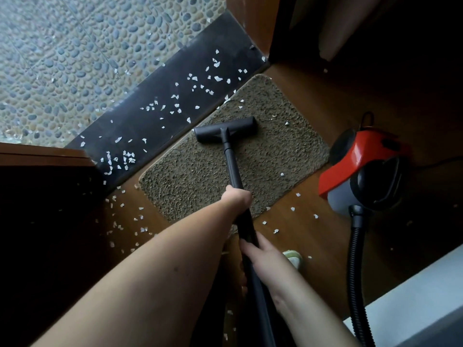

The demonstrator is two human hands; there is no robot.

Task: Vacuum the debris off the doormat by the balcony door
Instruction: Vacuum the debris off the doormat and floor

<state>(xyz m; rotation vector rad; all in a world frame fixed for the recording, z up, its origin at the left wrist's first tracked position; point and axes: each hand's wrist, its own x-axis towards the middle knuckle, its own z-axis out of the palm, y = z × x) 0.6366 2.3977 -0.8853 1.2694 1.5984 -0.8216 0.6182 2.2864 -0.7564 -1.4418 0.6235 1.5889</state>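
A brown-green coarse doormat (190, 176) lies on the wooden floor beside the dark door threshold (155, 101). The black floor nozzle (225, 130) of the vacuum rests on the mat's far part. Its black wand (231, 166) runs back toward me. My left hand (238, 196) grips the wand partway down. My right hand (260, 254) grips it lower, nearer my body. White debris flakes (175, 106) are scattered over the threshold, with a few at the mat's far edge (240, 102) and on the floor around it.
The red and grey vacuum body (360, 171) sits on the floor right of the mat, its ribbed hose (355, 271) curving down toward me. Pebble balcony flooring (75, 58) lies beyond the threshold. Wooden door frames stand at left (45, 156) and top (253, 21). A slipper tip (293, 257) shows near my right hand.
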